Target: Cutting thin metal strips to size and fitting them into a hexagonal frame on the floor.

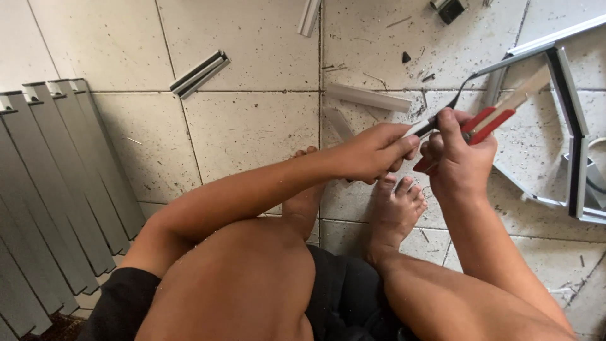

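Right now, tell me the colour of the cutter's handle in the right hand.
Red, with a pale blade; the cutter shows in the head view, gripped by the right hand.

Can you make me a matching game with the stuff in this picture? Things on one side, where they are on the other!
Things:
1. red-handled tool
2. stack of grey slats
3. short channel piece
4. metal frame

Places:
A. lying alone on the tiled floor, upper left of the hands
B. at the left edge of the picture
C. in the right hand
D. on the floor at the right edge

Pairs: 1-C, 2-B, 3-A, 4-D
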